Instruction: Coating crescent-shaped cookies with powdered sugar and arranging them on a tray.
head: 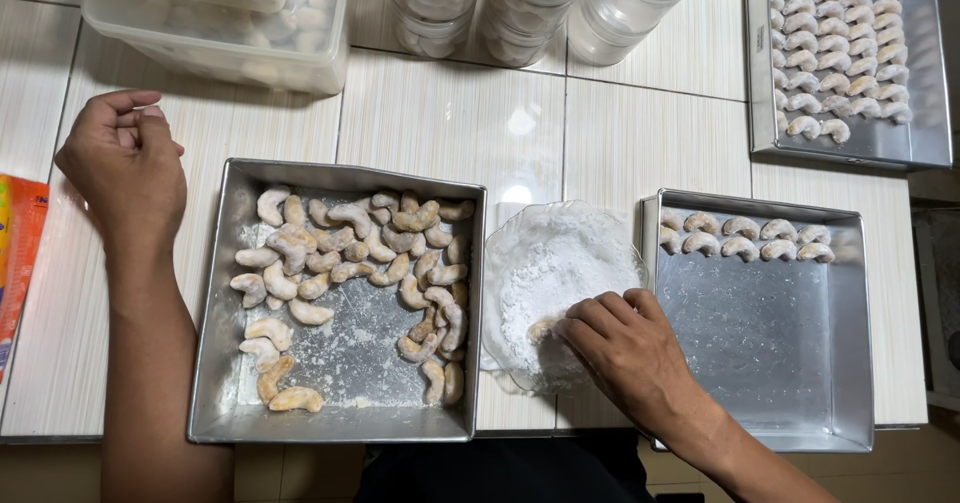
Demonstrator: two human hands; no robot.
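Note:
My right hand (625, 343) reaches into a clear glass bowl (510, 238) of white powdered sugar (550, 268), its fingertips on a crescent cookie (543, 329) half buried in the sugar. My left hand (125, 168) rests loosely curled on the tiled surface, left of a square metal pan (215, 363) that holds several uncoated crescent cookies (350, 253); it holds nothing. Right of the bowl, a second metal pan (770, 363) carries a short row of sugar-coated crescents (745, 238) along its far edge.
A third pan (880, 143) at the far right is lined with rows of coated crescents. Clear plastic jars (520, 8) and a lidded plastic box (230, 28) stand at the back. An orange packet (20, 253) lies at the left edge.

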